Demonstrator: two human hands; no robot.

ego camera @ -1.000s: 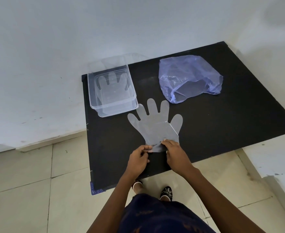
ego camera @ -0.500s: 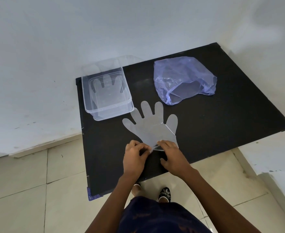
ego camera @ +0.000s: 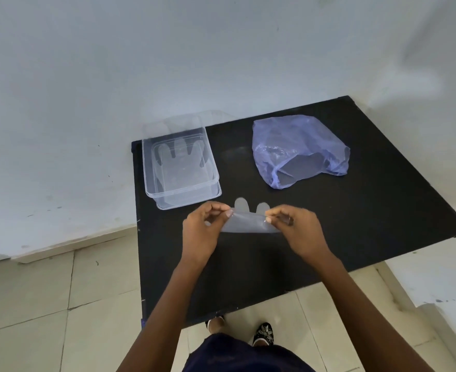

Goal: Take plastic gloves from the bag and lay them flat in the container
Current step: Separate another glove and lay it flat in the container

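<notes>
A clear plastic glove (ego camera: 248, 224) hangs above the black table (ego camera: 355, 210), stretched by its cuff between both hands. My left hand (ego camera: 202, 232) pinches the cuff's left corner, and my right hand (ego camera: 296, 232) pinches the right corner. Two fingertips of the glove show above the cuff. The clear container (ego camera: 181, 167) stands at the table's back left, just beyond my left hand, with a glove lying flat inside. The purple plastic bag (ego camera: 299, 149) lies at the back right, its mouth open toward me.
A white wall rises behind and to the left of the table. The table's front edge is close to my body, with tiled floor (ego camera: 33, 304) and my feet below it. A white ledge (ego camera: 436, 277) lies at the right.
The glove lay flat on the table with both hands at its cuff. Both hands have lifted it by the cuff and pulled apart, so it now hangs off the table.
</notes>
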